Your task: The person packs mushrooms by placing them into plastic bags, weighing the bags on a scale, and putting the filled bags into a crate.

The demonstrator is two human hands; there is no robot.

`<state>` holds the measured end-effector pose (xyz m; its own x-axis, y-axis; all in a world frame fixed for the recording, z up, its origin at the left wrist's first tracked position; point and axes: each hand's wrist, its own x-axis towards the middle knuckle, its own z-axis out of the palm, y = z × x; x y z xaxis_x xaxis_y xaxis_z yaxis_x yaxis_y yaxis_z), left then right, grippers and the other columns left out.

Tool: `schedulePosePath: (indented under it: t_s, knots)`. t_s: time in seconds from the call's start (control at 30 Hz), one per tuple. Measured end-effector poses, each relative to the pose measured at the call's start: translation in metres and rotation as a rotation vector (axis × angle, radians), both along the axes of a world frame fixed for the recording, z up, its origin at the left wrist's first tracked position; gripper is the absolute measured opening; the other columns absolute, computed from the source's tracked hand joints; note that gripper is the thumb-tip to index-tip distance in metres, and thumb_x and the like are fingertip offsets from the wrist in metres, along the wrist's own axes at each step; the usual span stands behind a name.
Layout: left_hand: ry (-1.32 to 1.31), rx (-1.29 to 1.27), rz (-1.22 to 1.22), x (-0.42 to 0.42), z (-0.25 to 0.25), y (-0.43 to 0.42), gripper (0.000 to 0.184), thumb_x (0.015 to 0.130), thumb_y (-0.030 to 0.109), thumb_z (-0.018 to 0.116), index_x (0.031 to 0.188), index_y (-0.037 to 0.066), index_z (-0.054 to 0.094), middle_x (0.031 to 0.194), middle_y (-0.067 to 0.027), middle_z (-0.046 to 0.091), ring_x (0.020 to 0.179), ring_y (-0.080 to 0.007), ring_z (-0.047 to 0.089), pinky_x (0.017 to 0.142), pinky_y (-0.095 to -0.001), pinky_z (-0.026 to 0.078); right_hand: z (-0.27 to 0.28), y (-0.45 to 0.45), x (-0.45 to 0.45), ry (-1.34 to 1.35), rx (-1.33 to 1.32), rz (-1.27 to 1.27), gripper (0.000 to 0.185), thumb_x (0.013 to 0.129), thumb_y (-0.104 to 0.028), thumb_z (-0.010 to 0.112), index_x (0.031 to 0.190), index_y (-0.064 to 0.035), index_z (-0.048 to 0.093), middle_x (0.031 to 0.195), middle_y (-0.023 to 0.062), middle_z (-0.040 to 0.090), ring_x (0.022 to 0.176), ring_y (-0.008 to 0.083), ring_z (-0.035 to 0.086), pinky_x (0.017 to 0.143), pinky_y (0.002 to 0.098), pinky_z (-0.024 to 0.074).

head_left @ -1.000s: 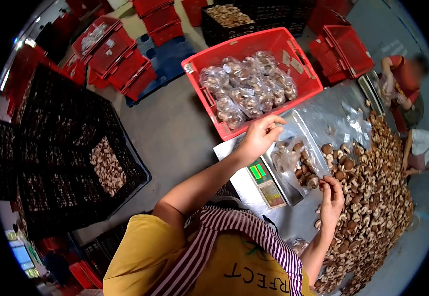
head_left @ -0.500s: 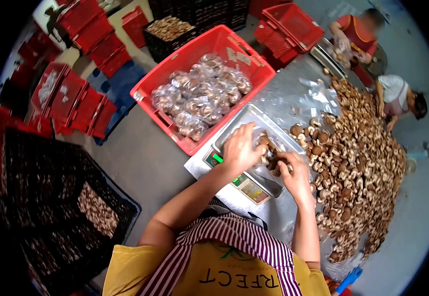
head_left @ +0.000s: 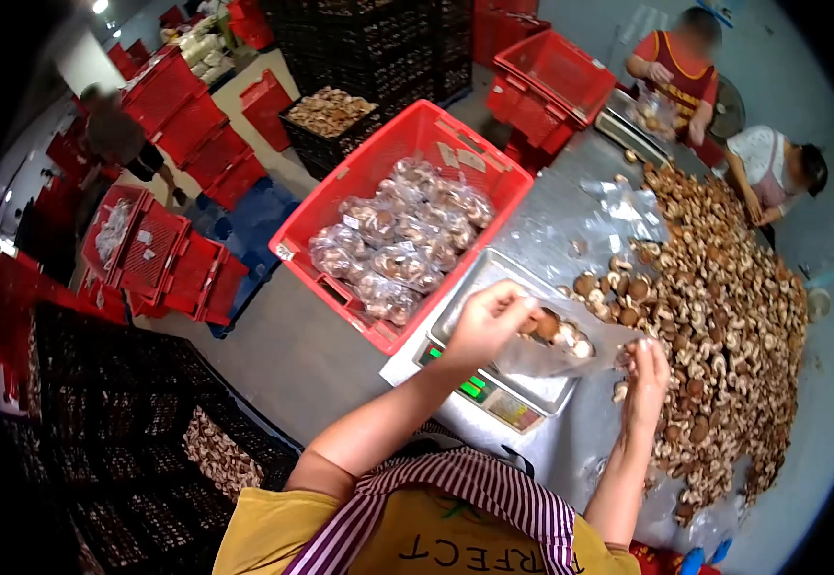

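At one o'clock from us, over the scale [head_left: 479,280], our left hand [head_left: 491,321] and right hand [head_left: 645,372] pinch the bag [head_left: 541,361] between closed fingertips; gripping evenly should keep mushrooms [head_left: 566,335] inside.

Wears a mustard-yellow shirt [head_left: 405,527] with short, loose sleeves [head_left: 268,525] at seven and five o'clock, and dark capital lettering [head_left: 479,556], upside down, below a small green mark [head_left: 457,510] at six. Has a maroon-and-white striped apron [head_left: 469,471] on top, with striped straps [head_left: 348,527] between six and seven and at five, plus a slim dark strap [head_left: 520,458] at five. Shows bare forearms [head_left: 388,407], left hand [head_left: 491,326] and right hand [head_left: 645,383].
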<state>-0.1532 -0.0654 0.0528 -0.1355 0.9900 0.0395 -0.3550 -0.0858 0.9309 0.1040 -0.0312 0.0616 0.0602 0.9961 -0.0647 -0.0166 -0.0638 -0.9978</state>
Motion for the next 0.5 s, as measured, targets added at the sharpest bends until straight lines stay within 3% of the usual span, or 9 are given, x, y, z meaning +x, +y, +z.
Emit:
schedulePosePath:
  t_s: [0.07,0.1,0.13,0.2,0.23,0.27,0.37,0.4,0.5]
  knots:
    - [-0.011,0.025,-0.049,0.0,0.003,0.006,0.014,0.098,0.013,0.054,0.094,0.001,0.06,0.089,-0.0061,0.065,0.084,-0.0115,0.061,0.08,-0.0265,0.049,-0.002,0.001,-0.008,-0.132,0.182,0.024,0.013,0.095,-0.012,0.055,0.089,-0.0038,0.063,0.083,0.0002,0.06,0.076,0.0115,0.054,0.074,0.0239,0.0435]
    - [-0.005,-0.011,-0.062,-0.003,-0.005,0.012,0.015,0.098,0.014,0.054,0.095,0.001,0.06,0.089,-0.0061,0.065,0.084,-0.0112,0.061,0.078,-0.026,0.049,-0.004,-0.001,-0.01,-0.272,0.357,0.023,0.013,0.095,-0.011,0.054,0.088,-0.0039,0.062,0.083,-0.0001,0.06,0.076,0.0115,0.054,0.074,0.0244,0.0436]
    - [-0.001,-0.047,-0.077,-0.007,-0.021,0.019,0.015,0.099,0.014,0.053,0.095,0.001,0.06,0.089,-0.0061,0.065,0.083,-0.011,0.061,0.077,-0.0255,0.049,-0.01,-0.004,-0.008,-0.263,0.365,0.031,0.013,0.095,-0.011,0.054,0.088,-0.0039,0.062,0.083,-0.0001,0.06,0.076,0.0115,0.054,0.074,0.0244,0.0436]
    - [-0.012,-0.044,-0.157,-0.008,-0.047,0.018,0.019,0.1,0.018,0.051,0.097,0.002,0.06,0.089,-0.0059,0.065,0.074,-0.0102,0.06,0.069,-0.0248,0.05,-0.028,-0.006,-0.002,-0.149,0.006,0.159,0.017,0.096,-0.01,0.053,0.086,-0.0004,0.063,0.083,0.0035,0.063,0.074,0.0123,0.056,0.074,0.026,0.0442]
    - [-0.028,-0.02,-0.195,-0.002,-0.045,0.014,0.02,0.1,0.018,0.05,0.097,0.002,0.06,0.09,-0.0054,0.066,0.072,-0.0095,0.06,0.068,-0.0244,0.05,-0.026,-0.013,-0.011,-0.101,0.015,0.158,0.017,0.096,-0.01,0.053,0.087,0.0003,0.063,0.085,0.0057,0.065,0.076,0.0127,0.058,0.076,0.0272,0.0461]
    - [-0.047,-0.003,-0.232,0.006,-0.043,0.009,0.02,0.1,0.019,0.05,0.098,0.001,0.061,0.091,-0.0049,0.066,0.071,-0.0088,0.059,0.066,-0.0241,0.049,-0.03,-0.016,-0.017,-0.079,0.026,0.21,0.02,0.097,-0.016,0.053,0.095,-0.0002,0.065,0.096,0.0092,0.067,0.073,0.0132,0.059,0.07,0.0279,0.0475]
    - [0.122,0.006,-0.354,0.025,-0.034,0.001,0.025,0.101,0.021,0.047,0.103,0.001,0.061,0.092,-0.0014,0.066,0.071,-0.0069,0.059,0.065,-0.0221,0.049,-0.025,-0.012,-0.038,-0.003,0.033,0.317,0.025,0.097,-0.018,0.053,0.108,0.0017,0.064,0.117,0.0153,0.065,0.079,0.0154,0.062,0.073,0.0287,0.0497]
    - [0.059,0.045,-0.406,0.035,-0.041,0.002,0.023,0.101,0.022,0.048,0.101,0.003,0.061,0.091,-0.0018,0.065,0.068,-0.0073,0.059,0.064,-0.0222,0.048,-0.033,-0.005,-0.041,0.005,0.046,0.355,0.028,0.097,-0.018,0.052,0.113,0.0023,0.064,0.122,0.0169,0.063,0.08,0.0158,0.063,0.074,0.0284,0.0501]
    - [0.315,-0.08,-0.565,0.036,-0.012,-0.003,0.02,0.1,0.021,0.05,0.098,0.006,0.062,0.09,-0.002,0.065,0.064,-0.0089,0.06,0.066,-0.0248,0.049,-0.019,0.001,-0.051,0.016,-0.01,0.43,0.028,0.097,-0.017,0.052,0.112,0.0029,0.064,0.108,0.0112,0.066,0.083,0.0151,0.062,0.076,0.0271,0.0489]
